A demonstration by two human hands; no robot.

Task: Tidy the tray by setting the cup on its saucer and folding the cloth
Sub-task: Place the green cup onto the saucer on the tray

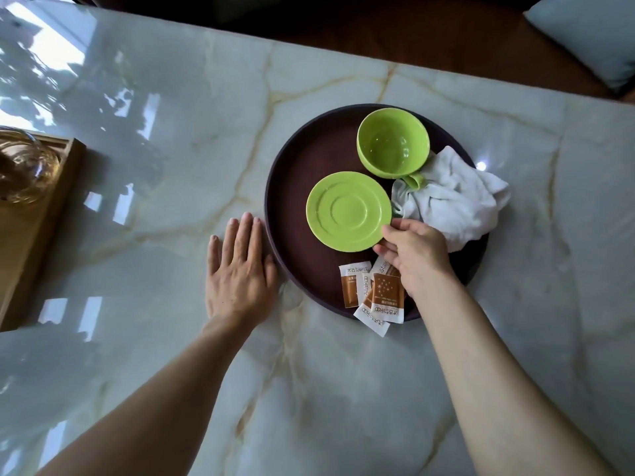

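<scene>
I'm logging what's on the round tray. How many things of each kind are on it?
Cup: 1
Saucer: 1
Cloth: 1
Sachets: at least 3, overlapping, partly under the right hand
Total: at least 6

Lime-green ceramic cup (392, 146) and ringed saucer (348, 211); dark brown round tray (295, 173); crumpled white cloth (457, 201); orange-and-white sugar sachets (374, 293); gold-veined pale marble tabletop (171, 166).

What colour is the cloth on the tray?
White, crumpled cloth beside the cup; head view shows it.
</scene>
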